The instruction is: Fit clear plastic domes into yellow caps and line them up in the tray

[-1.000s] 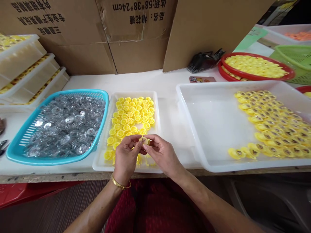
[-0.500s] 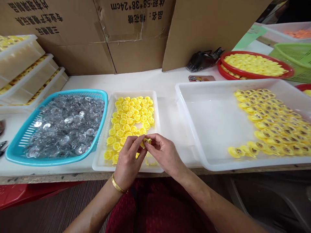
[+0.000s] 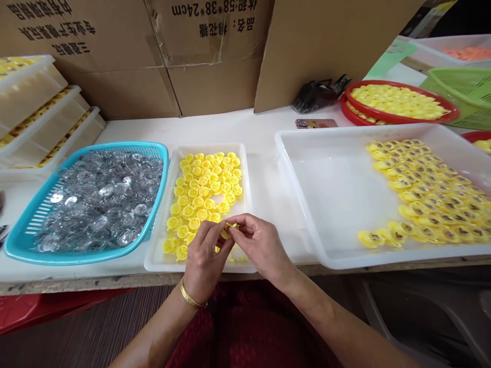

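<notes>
While both hands pinch one yellow cap (image 3: 229, 228) over the small white tray (image 3: 157, 245), left hand (image 3: 203, 263) should steady it as right hand (image 3: 261, 248) presses, seemingly, its insert squarely.

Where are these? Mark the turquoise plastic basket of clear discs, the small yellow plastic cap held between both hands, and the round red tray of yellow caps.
turquoise plastic basket (image 3: 160, 168), head view, bare right rim.
small yellow plastic cap (image 3: 229, 228), head view, visible top between fingertips.
round red tray (image 3: 452, 111), head view, right rim.

Bright, even light; bowed edges.
</notes>
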{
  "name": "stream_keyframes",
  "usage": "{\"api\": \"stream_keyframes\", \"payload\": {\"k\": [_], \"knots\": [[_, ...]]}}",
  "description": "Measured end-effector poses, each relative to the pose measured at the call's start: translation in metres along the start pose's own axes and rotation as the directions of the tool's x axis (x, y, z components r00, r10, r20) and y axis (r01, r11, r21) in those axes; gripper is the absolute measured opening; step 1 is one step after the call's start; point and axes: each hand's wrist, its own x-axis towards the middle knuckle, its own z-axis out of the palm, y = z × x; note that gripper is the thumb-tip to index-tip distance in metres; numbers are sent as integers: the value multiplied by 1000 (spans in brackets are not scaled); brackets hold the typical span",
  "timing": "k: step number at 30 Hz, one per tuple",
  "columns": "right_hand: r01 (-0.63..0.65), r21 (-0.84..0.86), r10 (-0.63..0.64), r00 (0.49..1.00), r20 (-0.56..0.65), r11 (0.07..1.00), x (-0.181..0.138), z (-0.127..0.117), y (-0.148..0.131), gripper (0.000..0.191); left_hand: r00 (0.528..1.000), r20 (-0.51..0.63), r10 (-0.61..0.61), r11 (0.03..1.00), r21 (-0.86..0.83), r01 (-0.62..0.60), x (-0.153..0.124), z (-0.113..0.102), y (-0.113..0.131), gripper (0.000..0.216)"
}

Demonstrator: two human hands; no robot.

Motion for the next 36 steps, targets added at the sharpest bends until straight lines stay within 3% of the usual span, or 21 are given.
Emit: {"api": "stream_keyframes", "payload": {"k": [4,7,12,17,29,36], "knots": [[-13,94,15,1000,-12,995,2,-3,3,24,999,27,23,999,28,-24,3,1,-1,23],[-95,214,89,995,36,972,3,-7,1,30,996,85,-13,1000,-4,14,9,-3,-2,22],[-244,403,203,969,143,882,5,-13,-8,35,994,110,-19,1000,8,18,14,-8,-4,32],[-316,502,248,948,200,805,7,-15,-15,33,990,121,-66,997,-32,71,13,-9,-5,40],[-313,579,212,948,237,753,7,-18,-16,27,978,165,-131,980,-130,153,18,-9,-4,30],[-291,534,235,957,172,794,-1,-20,-14,35,991,131,30,999,-20,-27,10,-5,5,24]]}}
